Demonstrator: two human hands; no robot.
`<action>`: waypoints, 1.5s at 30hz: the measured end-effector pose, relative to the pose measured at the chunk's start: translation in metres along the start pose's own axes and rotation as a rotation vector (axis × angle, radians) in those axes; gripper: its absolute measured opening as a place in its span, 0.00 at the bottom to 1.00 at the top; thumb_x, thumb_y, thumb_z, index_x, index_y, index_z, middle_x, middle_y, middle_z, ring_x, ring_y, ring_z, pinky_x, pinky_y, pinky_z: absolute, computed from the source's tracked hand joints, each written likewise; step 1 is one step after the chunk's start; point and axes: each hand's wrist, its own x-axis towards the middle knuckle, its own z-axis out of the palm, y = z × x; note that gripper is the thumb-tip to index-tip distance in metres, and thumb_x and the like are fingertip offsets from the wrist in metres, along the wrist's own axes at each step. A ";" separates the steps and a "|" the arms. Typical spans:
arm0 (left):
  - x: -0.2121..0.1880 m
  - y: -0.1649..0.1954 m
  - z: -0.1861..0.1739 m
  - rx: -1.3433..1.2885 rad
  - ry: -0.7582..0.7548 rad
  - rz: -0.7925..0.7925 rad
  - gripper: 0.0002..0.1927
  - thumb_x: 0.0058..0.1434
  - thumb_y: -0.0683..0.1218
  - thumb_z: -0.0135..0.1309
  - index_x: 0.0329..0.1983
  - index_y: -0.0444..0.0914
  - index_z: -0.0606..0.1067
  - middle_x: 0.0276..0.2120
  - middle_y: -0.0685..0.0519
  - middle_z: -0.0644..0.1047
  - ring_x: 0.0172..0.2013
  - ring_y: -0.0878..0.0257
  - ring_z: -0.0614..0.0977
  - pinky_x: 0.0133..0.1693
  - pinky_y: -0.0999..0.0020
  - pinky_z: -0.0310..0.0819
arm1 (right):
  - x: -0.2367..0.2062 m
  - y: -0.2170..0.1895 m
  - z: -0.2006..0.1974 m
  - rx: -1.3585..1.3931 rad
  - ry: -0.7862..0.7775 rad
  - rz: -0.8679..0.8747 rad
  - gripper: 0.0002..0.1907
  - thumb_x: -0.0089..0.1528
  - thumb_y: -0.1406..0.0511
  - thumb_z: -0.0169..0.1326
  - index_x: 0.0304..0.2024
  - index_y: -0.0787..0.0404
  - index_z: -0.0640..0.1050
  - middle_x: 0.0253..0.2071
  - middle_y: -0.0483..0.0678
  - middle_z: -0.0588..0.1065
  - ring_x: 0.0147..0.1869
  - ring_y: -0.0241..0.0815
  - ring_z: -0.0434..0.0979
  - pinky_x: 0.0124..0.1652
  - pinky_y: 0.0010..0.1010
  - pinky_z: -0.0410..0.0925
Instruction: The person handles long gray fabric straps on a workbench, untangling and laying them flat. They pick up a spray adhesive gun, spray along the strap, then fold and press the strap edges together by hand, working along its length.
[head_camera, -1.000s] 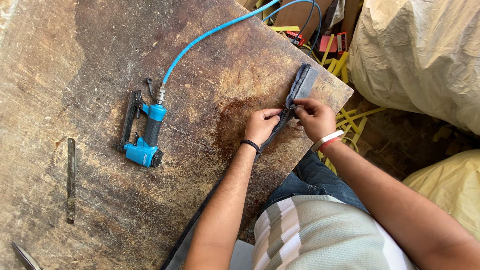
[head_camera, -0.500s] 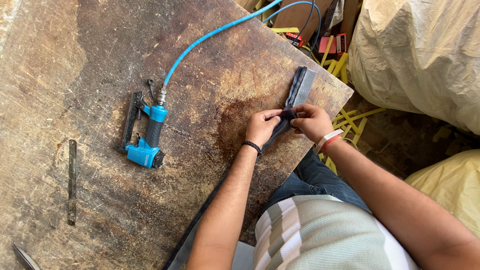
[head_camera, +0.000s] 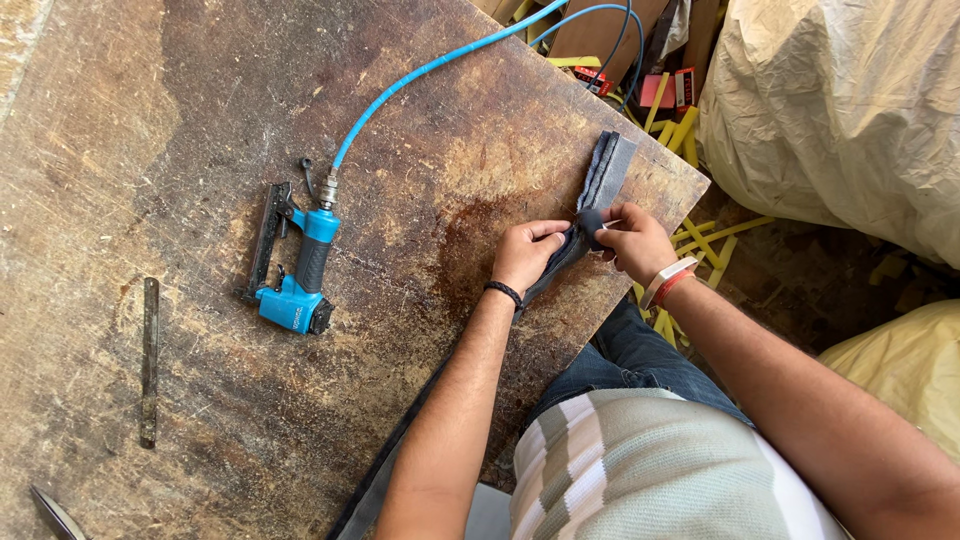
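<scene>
My left hand (head_camera: 525, 255) and right hand (head_camera: 637, 240) pinch a dark fabric strip (head_camera: 604, 180) at the edge of the worn wooden tabletop (head_camera: 200, 120). A blue pneumatic stapler (head_camera: 297, 265) with its blue hose (head_camera: 430, 70) lies well apart to my left.

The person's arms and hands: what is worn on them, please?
Both forearms are bare, with no sleeves and no gloves. The left hand has a thin black band around the wrist. The right hand has a white wristband with a red edge at the wrist. No rings or watch can be made out.
</scene>
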 end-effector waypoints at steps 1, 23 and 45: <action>-0.001 0.001 0.000 0.012 0.001 -0.002 0.13 0.63 0.41 0.58 0.50 0.39 0.83 0.44 0.52 0.85 0.42 0.67 0.86 0.47 0.71 0.81 | -0.003 -0.003 0.000 -0.092 0.034 -0.043 0.17 0.61 0.67 0.62 0.51 0.62 0.75 0.40 0.49 0.79 0.41 0.40 0.80 0.41 0.31 0.72; -0.005 0.001 0.005 0.036 0.013 0.025 0.13 0.63 0.42 0.57 0.50 0.39 0.83 0.41 0.51 0.86 0.39 0.67 0.86 0.43 0.71 0.81 | 0.011 -0.006 0.002 0.329 -0.012 0.246 0.08 0.62 0.64 0.61 0.36 0.62 0.76 0.21 0.43 0.70 0.23 0.37 0.62 0.24 0.33 0.59; -0.004 0.001 0.000 0.056 0.073 0.059 0.11 0.63 0.43 0.57 0.47 0.39 0.83 0.40 0.51 0.86 0.38 0.65 0.86 0.43 0.69 0.81 | -0.002 -0.060 -0.008 0.265 0.024 0.069 0.11 0.60 0.68 0.60 0.45 0.58 0.83 0.32 0.47 0.78 0.22 0.32 0.66 0.22 0.23 0.62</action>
